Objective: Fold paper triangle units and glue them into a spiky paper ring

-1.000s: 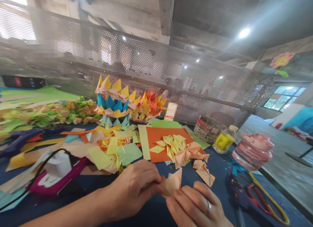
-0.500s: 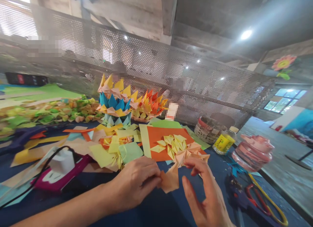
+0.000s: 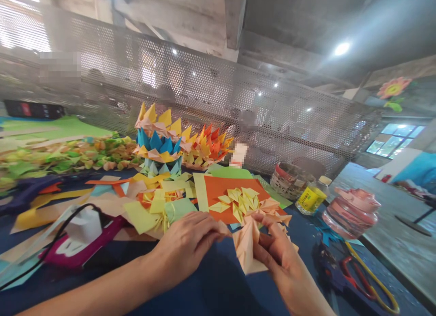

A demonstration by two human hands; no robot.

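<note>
Both my hands hold one folded peach paper piece (image 3: 245,247) low over the dark blue table (image 3: 218,288). My left hand (image 3: 185,243) pinches its upper left corner with closed fingers. My right hand (image 3: 277,252) grips its right side, fingers curled round the paper. Just behind lies an orange sheet (image 3: 221,191) carrying small folded yellow triangles (image 3: 240,200) and peach triangles (image 3: 272,207).
Stacked origami crowns in yellow, blue and orange (image 3: 160,143) stand at the back before a perforated metal screen (image 3: 218,102). Loose paper scraps (image 3: 150,207) and a magenta glue gun (image 3: 81,248) lie left. A woven basket (image 3: 289,180), glue bottle (image 3: 311,198), pink jar (image 3: 350,211) and scissors (image 3: 361,270) sit right.
My right hand, open and off the paper half a second ago, has closed on the peach piece. The piece has been turned more upright and moved slightly up and right.
</note>
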